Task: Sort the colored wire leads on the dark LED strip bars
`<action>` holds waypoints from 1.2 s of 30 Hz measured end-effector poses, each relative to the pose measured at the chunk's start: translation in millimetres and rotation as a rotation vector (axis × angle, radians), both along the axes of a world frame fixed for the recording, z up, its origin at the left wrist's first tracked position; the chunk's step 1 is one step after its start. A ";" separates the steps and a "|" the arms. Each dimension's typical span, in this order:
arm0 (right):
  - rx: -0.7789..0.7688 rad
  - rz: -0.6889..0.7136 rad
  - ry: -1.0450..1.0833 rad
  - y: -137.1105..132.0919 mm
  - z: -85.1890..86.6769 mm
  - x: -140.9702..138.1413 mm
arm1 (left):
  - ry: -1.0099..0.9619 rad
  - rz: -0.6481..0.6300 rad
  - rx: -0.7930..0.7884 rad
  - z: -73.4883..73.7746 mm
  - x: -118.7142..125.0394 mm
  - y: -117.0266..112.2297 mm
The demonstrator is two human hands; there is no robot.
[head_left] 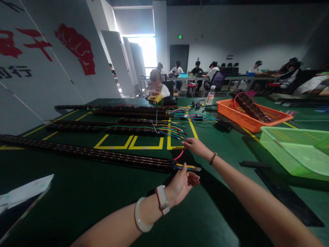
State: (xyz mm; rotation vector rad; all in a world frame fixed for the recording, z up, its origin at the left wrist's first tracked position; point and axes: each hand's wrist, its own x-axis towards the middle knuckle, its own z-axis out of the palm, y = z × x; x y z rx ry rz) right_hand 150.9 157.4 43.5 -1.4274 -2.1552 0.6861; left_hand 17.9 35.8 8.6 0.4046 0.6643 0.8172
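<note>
A long dark bundle of strips (123,158) lies across the table, with colored wires coming out of its right end. My right hand (196,146) is closed in a pinch on the red wire (181,155), which bends up and away from the bundle. Below it, my left hand (181,187) has its thumb against the yellow and blue wires (191,167), gripping them loosely near the bundle's end. Its other fingers are half curled. Metal lugs show at the tips of these wires. Further back lie more dark bundles (102,127) with loose wire ends.
An orange basket (253,128) holding another dark bundle stands at the right, beside a green basket (293,164). Dark flat pieces (288,195) lie near them. A bottle (210,96) and a yellow tool (157,99) are at the back. One person sits opposite; several others work behind.
</note>
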 end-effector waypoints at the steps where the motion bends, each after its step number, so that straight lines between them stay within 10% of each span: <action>1: 0.007 0.004 -0.016 -1.5 0.3 1.1 | 0.001 0.000 -0.005 -0.2 -0.1 0.5; 23: -0.311 0.207 0.103 -65.6 -16.6 43.1 | -0.007 -0.007 0.008 3.3 -3.4 10.5; 36: -0.009 0.016 0.022 -57.7 -34.3 40.5 | -0.014 -0.009 0.062 -0.8 -4.1 6.1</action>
